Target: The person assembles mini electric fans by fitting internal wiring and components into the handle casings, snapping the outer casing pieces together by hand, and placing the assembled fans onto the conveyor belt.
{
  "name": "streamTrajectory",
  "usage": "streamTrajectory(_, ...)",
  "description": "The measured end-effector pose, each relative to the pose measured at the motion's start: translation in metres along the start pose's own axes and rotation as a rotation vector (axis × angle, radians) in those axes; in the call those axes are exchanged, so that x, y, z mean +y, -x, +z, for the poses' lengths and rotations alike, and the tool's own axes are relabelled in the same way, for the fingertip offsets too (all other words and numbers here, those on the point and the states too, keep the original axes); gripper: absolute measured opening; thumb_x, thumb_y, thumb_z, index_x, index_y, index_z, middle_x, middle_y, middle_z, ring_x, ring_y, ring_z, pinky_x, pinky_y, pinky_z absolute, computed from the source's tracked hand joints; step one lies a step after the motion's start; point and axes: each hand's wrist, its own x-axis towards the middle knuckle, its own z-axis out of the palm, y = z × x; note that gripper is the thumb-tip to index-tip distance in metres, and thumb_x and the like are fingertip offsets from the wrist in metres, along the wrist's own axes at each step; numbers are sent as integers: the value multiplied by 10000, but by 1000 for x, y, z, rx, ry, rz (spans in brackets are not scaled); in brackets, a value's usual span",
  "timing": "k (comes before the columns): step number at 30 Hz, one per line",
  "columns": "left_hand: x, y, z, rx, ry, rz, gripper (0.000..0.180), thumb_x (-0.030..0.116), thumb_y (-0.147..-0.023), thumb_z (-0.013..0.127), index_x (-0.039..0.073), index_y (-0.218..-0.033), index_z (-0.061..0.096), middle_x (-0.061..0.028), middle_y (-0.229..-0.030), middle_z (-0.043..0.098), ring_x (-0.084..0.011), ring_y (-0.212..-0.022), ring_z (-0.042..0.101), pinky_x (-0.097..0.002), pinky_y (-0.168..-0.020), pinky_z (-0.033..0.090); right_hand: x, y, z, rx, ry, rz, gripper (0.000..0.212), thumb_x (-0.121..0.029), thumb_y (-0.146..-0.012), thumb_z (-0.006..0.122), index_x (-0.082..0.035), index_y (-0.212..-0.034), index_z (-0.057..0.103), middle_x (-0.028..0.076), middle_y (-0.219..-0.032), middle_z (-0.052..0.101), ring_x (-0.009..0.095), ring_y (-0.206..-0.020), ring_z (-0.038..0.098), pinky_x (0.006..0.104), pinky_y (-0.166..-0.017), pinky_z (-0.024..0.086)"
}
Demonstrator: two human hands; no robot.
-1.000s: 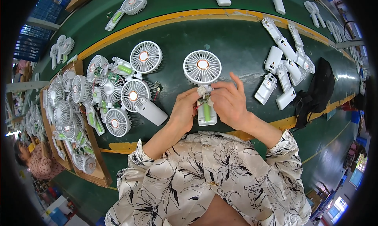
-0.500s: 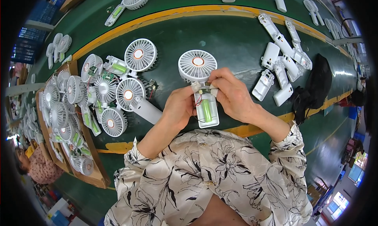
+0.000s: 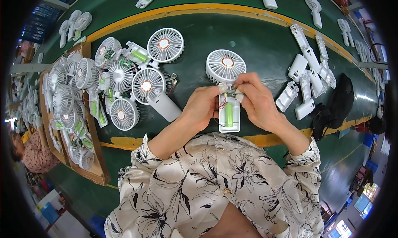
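A white handheld fan (image 3: 226, 67) lies face up in front of me, its opened handle (image 3: 236, 126) pointing toward my body. Inside the handle sits a green battery cell (image 3: 229, 115), with thin red and dark wires near its upper end. My left hand (image 3: 202, 107) grips the handle's left side just below the fan head. On the other side, my right hand (image 3: 258, 101) pinches at the handle's top, beside a small circuit board (image 3: 233, 88). Both hands are closed, with white coverings on some fingertips. What lies right under the fingertips is partly hidden.
On the left, several fans (image 3: 146, 85) with loose wires lie heaped beside a cardboard box (image 3: 97, 155) full of more fans. White handle shells (image 3: 297, 67) and a black cloth-like item (image 3: 342, 97) lie right. A yellow strip (image 3: 199, 7) borders the far side. Another person (image 3: 36, 153) sits at left.
My view has turned, so the bench and fans appear further right. Both hands stay on the same fan, fingers at the top of its handle.
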Motion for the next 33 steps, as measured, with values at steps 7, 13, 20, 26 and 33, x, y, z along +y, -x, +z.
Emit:
streamTrajectory(7, 3, 4, 9, 40, 53, 7, 225, 189, -841, 458, -7, -860, 565, -57, -743, 578, -109, -593, 561, -266, -477, 480, 0, -1, -2, -17, -21, 4, 217, 146, -641, 469, 72, -845, 478, 158, -962, 456, 287, -830, 517, 309, -721, 437)
streamTrajectory(13, 3, 5, 9, 50, 23, -10, 220, 185, -840, 455, -6, -856, 563, -59, -745, 580, -110, -589, 558, -267, -481, 478, -2, -1, -4, -68, 21, -1, 222, 143, -635, 477, 67, -844, 481, 160, -962, 456, 301, -837, 509, 319, -709, 440)
streamTrajectory(20, 1, 6, 11, 119, -30, -23, 189, 188, -840, 455, 32, -840, 563, -27, -732, 572, -92, -601, 546, -255, -519, 470, -5, 3, 6, -87, 285, -147, 187, 22, -607, 536, 79, -779, 491, 154, -986, 461, 292, -830, 493, 343, -661, 462)
streamTrajectory(26, -5, 3, 3, 125, -47, -50, 171, 199, -842, 471, 56, -850, 564, -4, -739, 567, -68, -610, 526, -216, -531, 419, -5, 4, 11, -107, 441, -263, 201, -37, -585, 531, 85, -741, 496, 170, -974, 452, 266, -804, 474, 330, -675, 451)
streamTrajectory(33, -13, 1, -3, 53, -14, -46, 167, 185, -831, 516, 47, -910, 565, -7, -767, 571, -71, -658, 533, -212, -575, 426, 1, 8, 13, -160, 444, -251, 214, -51, -596, 531, 87, -758, 508, 168, -963, 452, 263, -813, 470, 333, -711, 440)
